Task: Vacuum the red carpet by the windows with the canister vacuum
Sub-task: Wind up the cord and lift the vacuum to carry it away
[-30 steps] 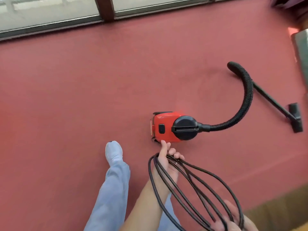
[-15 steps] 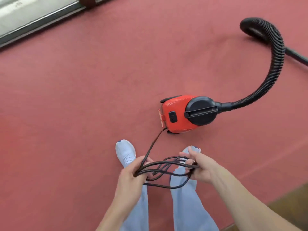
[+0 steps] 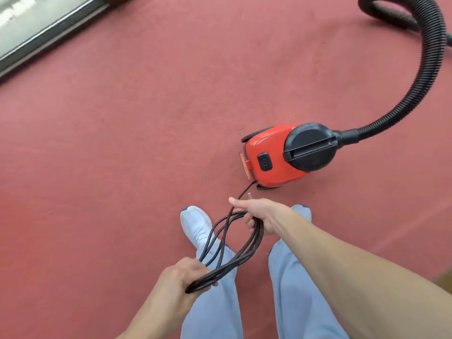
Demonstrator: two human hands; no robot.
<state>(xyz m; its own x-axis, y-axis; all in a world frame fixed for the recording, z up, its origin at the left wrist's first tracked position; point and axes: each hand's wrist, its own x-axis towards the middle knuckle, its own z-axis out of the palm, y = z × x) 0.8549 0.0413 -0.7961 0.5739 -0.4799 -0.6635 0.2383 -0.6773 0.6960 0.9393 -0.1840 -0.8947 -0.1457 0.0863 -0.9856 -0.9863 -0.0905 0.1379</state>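
Change since a second ago: the power cord (image 3: 227, 243), then draped in wide loops over the left hand alone, is now a tighter bundle stretched between both hands; the view has dropped closer over the canister vacuum (image 3: 281, 157).
Meaning for the task: this looks like cord handling before any cleaning; judging by the loops, the cord is being paid out for plugging in, though gathering it up cannot be ruled out.
Left hand (image 3: 181, 277): clenched around the near end of the cord bundle, low in the view above the trouser legs (image 3: 212, 302).
Right hand (image 3: 261, 214): grasping the far end of the loops, fingers curled under, thumb lying along the top; a small metal prong, apparently the plug (image 3: 249, 195), shows just past it.
Cord run: one strand leaves the right hand and goes to the rear lower corner of the vacuum.
Vacuum position: on the red carpet (image 3: 122, 130), just beyond the right hand and apart from it, past the white shoe (image 3: 195, 223).
Hose (image 3: 425, 77): curves from the vacuum's front up to the far right edge of the carpet and out of view; the wand and floor head are not visible.
Window frame (image 3: 49, 25): along the carpet's far left edge, well apart from the vacuum.
Progress: no vacuuming under way yet, as neither hand is on the hose.
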